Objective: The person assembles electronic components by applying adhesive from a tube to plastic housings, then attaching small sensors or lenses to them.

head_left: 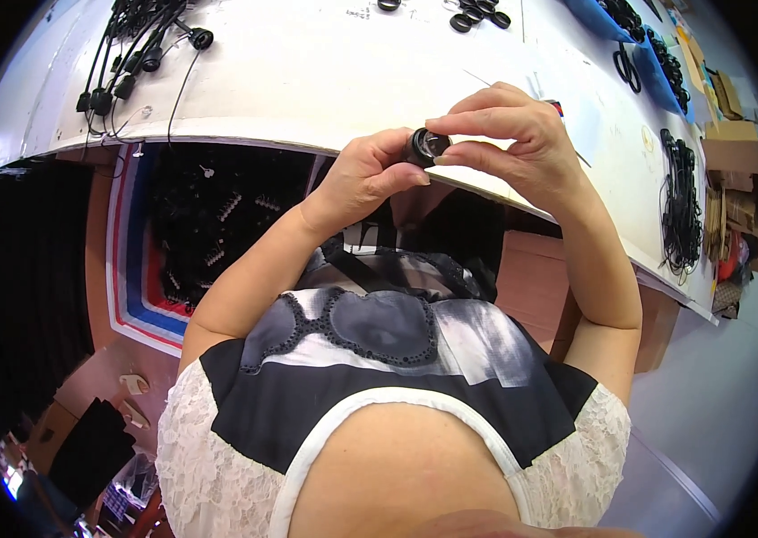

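Just over the table's front edge, my left hand grips a short black lamp socket between thumb and fingers. Its open round end, with a shiny inside, points toward my right hand. The right thumb and index finger close on the rim of that end from two sides. Whether they also hold a separate small part there, I cannot make out. Black cords with sockets lie in a bundle on the table, beyond my left hand. Loose black rings are scattered at the far side.
The white table spans the view. Blue bins of black parts, scissors and a cable bundle sit at its right. Below its edge on the left, a striped bag holds black parts. Cardboard boxes stand far right.
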Available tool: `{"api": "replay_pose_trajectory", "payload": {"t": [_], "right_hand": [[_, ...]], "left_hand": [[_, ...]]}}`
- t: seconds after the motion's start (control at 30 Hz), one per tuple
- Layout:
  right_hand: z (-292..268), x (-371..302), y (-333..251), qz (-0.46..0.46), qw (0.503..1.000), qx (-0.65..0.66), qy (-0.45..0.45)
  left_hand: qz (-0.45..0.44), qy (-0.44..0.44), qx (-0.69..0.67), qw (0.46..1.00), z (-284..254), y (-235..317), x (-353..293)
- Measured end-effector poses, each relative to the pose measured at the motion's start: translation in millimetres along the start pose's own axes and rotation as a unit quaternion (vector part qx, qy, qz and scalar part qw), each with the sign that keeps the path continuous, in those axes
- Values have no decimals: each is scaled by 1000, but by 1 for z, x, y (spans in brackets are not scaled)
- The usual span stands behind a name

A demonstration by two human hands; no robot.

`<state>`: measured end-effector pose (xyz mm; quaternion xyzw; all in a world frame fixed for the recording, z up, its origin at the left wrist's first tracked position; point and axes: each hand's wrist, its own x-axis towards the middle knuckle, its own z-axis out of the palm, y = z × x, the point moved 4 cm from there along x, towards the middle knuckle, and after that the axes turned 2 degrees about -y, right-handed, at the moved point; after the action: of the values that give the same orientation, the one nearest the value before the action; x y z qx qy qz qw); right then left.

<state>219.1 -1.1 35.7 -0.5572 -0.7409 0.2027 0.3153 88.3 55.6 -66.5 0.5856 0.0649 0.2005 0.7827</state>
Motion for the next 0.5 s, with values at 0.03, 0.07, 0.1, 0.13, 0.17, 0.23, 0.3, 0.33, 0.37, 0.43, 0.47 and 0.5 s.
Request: {"api": "replay_pose_trajectory", "payload": {"t": [0.03, 0.07, 0.1, 0.13, 0.17, 0.23, 0.3, 0.33, 0.37, 0.43, 0.47, 0.5], "right_hand": [[-1, -2, 1, 3, 1000, 1, 1], [-1, -2, 1, 5, 1000, 1, -3], [-1, -3, 1, 6, 1000, 2, -7], [-1, -2, 1, 5, 1000, 1, -8], [1, -2, 2, 28, 999, 34, -23], [5, 1, 3, 58, 994, 72, -55], [5, 10, 6, 43, 993, 90, -70], [4, 15, 9, 34, 990, 109, -82], [-2, 23, 16, 62, 993, 68, -78], [-10, 53, 39, 63, 995, -77, -6], [-11, 67, 53, 37, 984, -165, 48], [-9, 77, 69, 42, 976, -195, 92]], "left_hand": [[-3, -2, -2, 1000, 0, -1, 1], [-2, -7, 23, 1000, 1, -2, 3], [0, -11, 48, 999, 1, -2, 3], [1, -10, 48, 999, 1, -3, 4], [-19, -18, 23, 999, 1, -7, 3], [-29, -18, -12, 999, 2, -13, 1], [-6, -4, -15, 1000, 1, -12, -1], [12, 5, -20, 1000, 0, -10, -3], [-69, 23, -47, 996, 0, -7, -5], [-72, 27, -45, 996, 1, -2, -7], [-81, 24, -45, 995, 2, 1, -9], [-82, 17, -42, 996, 5, 4, -11]]}}
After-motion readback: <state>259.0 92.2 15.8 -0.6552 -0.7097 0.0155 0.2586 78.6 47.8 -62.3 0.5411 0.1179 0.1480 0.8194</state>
